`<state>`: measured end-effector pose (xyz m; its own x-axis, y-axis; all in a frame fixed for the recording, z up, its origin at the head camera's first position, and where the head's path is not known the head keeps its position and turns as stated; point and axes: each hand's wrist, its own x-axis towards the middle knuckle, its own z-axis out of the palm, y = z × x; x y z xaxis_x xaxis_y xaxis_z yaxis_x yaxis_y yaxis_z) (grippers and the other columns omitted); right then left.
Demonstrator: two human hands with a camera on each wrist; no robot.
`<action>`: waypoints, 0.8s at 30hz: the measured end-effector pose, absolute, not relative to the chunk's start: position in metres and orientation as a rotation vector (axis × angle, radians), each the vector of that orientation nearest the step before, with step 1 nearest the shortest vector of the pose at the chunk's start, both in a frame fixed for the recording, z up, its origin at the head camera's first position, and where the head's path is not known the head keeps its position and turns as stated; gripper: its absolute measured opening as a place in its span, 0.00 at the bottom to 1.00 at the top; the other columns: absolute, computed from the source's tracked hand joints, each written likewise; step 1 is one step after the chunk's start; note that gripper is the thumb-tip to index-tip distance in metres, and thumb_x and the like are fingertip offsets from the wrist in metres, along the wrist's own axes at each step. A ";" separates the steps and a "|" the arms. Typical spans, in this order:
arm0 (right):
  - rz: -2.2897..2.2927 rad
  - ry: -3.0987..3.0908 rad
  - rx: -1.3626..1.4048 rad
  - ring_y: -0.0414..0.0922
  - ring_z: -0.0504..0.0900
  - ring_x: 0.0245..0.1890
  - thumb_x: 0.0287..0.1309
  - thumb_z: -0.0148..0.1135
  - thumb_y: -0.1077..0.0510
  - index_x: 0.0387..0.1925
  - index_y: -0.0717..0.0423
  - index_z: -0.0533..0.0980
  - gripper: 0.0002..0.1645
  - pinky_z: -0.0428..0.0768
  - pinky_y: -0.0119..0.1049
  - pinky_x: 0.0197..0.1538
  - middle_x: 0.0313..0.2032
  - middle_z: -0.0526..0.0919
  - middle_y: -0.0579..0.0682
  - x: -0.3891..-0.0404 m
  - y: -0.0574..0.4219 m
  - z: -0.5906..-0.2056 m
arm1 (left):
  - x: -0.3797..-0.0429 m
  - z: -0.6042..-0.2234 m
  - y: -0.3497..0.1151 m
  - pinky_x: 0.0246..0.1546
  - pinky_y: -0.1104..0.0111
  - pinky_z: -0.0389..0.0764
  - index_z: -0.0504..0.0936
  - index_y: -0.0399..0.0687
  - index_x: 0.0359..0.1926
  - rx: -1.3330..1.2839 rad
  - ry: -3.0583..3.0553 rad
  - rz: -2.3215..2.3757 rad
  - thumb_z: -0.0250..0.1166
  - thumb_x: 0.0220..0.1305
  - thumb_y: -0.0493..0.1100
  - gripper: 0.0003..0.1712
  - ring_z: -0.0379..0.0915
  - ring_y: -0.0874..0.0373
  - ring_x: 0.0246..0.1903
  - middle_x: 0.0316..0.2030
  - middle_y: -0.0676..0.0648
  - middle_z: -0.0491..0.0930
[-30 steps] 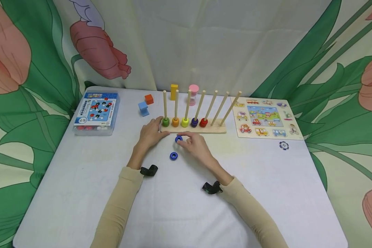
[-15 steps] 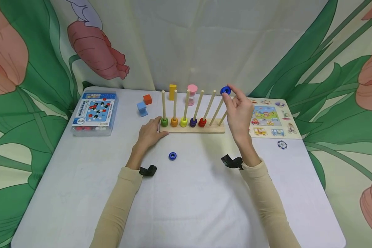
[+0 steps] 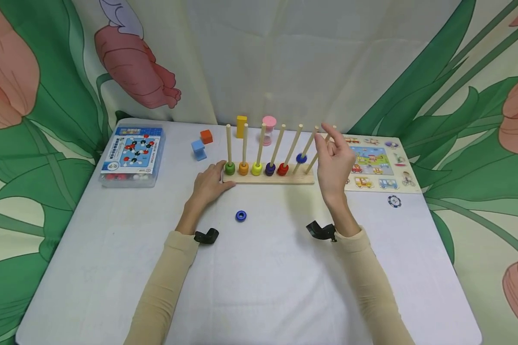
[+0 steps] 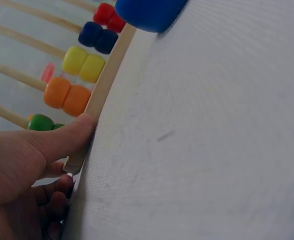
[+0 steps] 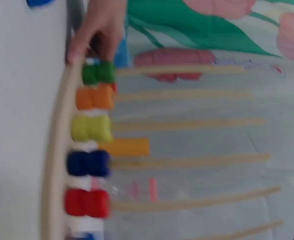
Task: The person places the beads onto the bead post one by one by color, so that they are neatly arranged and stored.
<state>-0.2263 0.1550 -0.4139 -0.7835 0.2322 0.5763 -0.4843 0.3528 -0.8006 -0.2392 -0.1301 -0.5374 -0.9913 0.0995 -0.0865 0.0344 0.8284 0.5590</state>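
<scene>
A wooden peg rack (image 3: 269, 179) stands before me, with stacked green, orange, yellow, dark blue and red beads on separate pegs. My left hand (image 3: 210, 184) grips its left end; in the left wrist view the thumb lies on the base's front edge and the fingers curl at the end. A blue bead (image 3: 301, 158) is part way down the sixth peg, above the base. My right hand (image 3: 334, 165) is raised beside the tops of the last pegs, thumb and forefinger apart, holding nothing. Another blue bead (image 3: 241, 216) lies on the white table.
A clear plastic box (image 3: 131, 155) with a molecule label sits at left. Behind the rack are blue blocks (image 3: 199, 150), an orange block (image 3: 206, 136), a yellow block (image 3: 241, 127) and a pink hourglass (image 3: 268, 130). At right lie a picture puzzle (image 3: 382, 184) and a round chip (image 3: 394, 201).
My right hand carried a blue bead from the table up to the sixth peg and let it go; the bead has dropped part way down. My left hand keeps its place.
</scene>
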 end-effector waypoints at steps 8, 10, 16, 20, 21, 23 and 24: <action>1.794 -2.484 0.294 0.37 0.53 0.09 0.58 0.65 0.57 0.45 0.58 0.81 0.14 0.51 0.30 0.13 0.08 0.57 0.42 -0.200 0.132 -0.472 | -0.240 -0.539 -0.130 0.45 0.55 0.67 0.59 0.45 0.70 0.116 2.904 0.883 0.66 0.58 0.59 0.46 0.67 0.51 0.37 0.38 0.45 0.72; 1.761 -2.741 0.384 0.36 0.54 0.10 0.57 0.66 0.54 0.45 0.54 0.81 0.14 0.53 0.29 0.14 0.09 0.58 0.40 -0.194 0.122 -0.488 | -0.240 -0.539 -0.130 0.45 0.55 0.67 0.59 0.45 0.70 0.106 2.907 0.875 0.66 0.58 0.59 0.46 0.67 0.51 0.36 0.37 0.45 0.72; 1.550 -3.092 0.739 0.37 0.57 0.12 0.51 0.71 0.56 0.46 0.47 0.81 0.17 0.57 0.31 0.18 0.09 0.60 0.42 -0.179 0.094 -0.522 | -0.241 -0.539 -0.131 0.43 0.55 0.67 0.60 0.45 0.70 0.136 2.914 0.879 0.66 0.58 0.59 0.45 0.67 0.52 0.35 0.36 0.45 0.71; 1.500 -3.083 0.798 0.36 0.58 0.11 0.51 0.71 0.54 0.46 0.45 0.80 0.18 0.58 0.30 0.18 0.09 0.61 0.41 -0.175 0.083 -0.531 | -0.240 -0.539 -0.132 0.42 0.56 0.66 0.60 0.44 0.69 0.123 2.921 0.875 0.66 0.57 0.59 0.46 0.66 0.52 0.34 0.35 0.45 0.71; 1.474 -3.080 0.797 0.36 0.58 0.11 0.51 0.71 0.53 0.46 0.45 0.80 0.18 0.58 0.30 0.18 0.09 0.60 0.41 -0.174 0.082 -0.531 | -0.240 -0.539 -0.132 0.42 0.56 0.66 0.60 0.44 0.69 0.123 2.922 0.875 0.66 0.57 0.59 0.46 0.66 0.52 0.34 0.35 0.45 0.71; 1.415 -3.071 0.762 0.35 0.57 0.11 0.52 0.70 0.51 0.46 0.45 0.80 0.17 0.58 0.30 0.18 0.09 0.60 0.40 -0.173 0.081 -0.528 | -0.240 -0.539 -0.132 0.43 0.55 0.66 0.60 0.44 0.69 0.130 2.921 0.875 0.66 0.57 0.59 0.46 0.67 0.51 0.34 0.35 0.45 0.71; 1.387 -3.055 0.739 0.35 0.57 0.11 0.53 0.70 0.50 0.45 0.46 0.80 0.17 0.58 0.30 0.18 0.09 0.60 0.40 -0.172 0.082 -0.525 | -0.240 -0.540 -0.133 0.43 0.55 0.67 0.60 0.44 0.69 0.135 2.917 0.879 0.66 0.57 0.59 0.46 0.67 0.51 0.34 0.35 0.45 0.72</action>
